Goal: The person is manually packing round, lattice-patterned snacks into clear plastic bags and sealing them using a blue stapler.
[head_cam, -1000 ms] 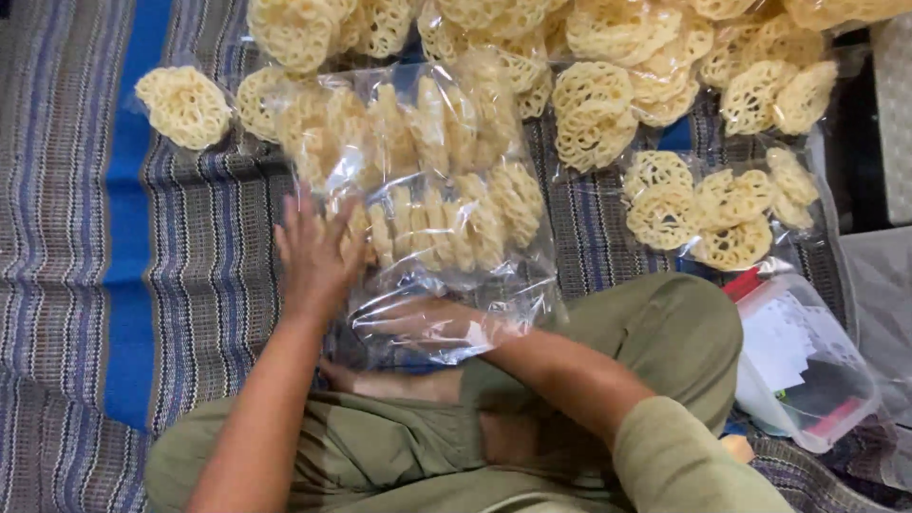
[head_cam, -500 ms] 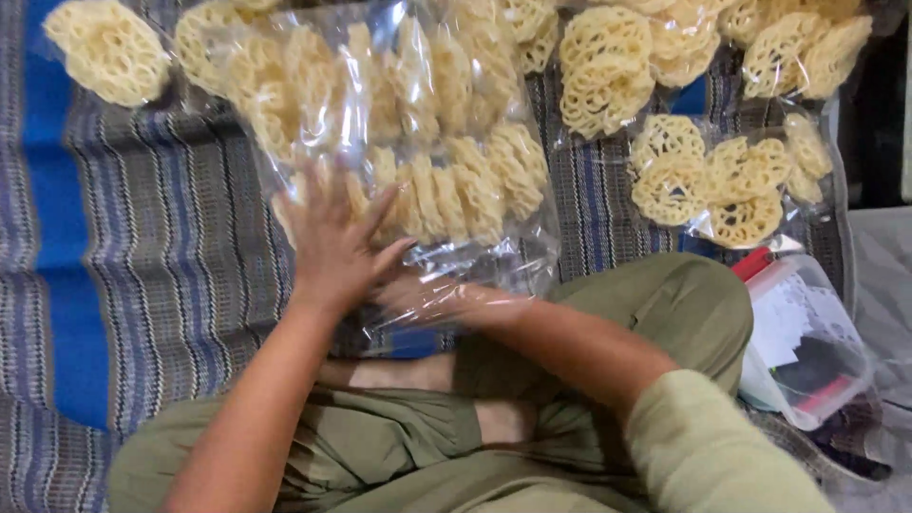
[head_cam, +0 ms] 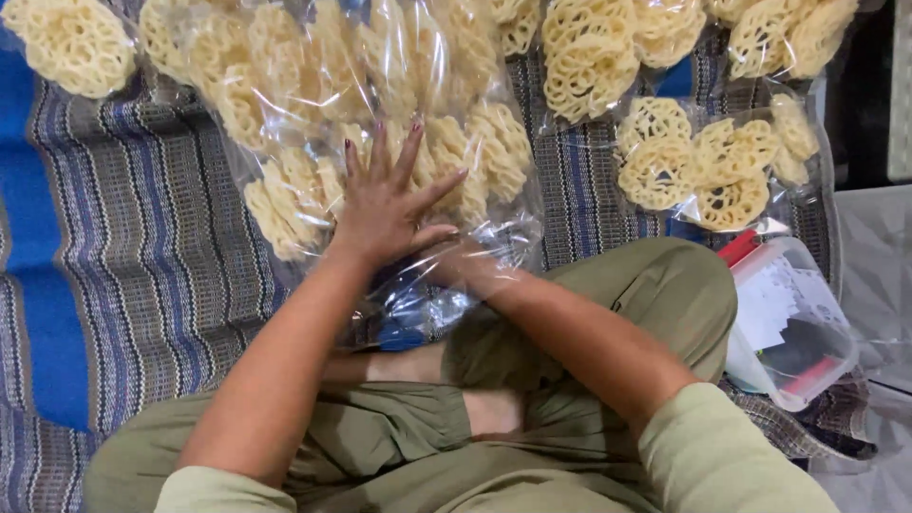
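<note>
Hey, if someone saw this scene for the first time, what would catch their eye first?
Most striking is the big clear bag of pale lacy crackers at top centre, with the left hand spread flat on it and the right hand inside its open mouth. More cracker bags lie to the right on the blue striped mat.

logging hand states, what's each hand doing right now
left hand: open, flat on the bag of crackers
right hand: inside the bag's mouth, grip cannot be told

striped mat, plastic box, other cracker bags.
</note>
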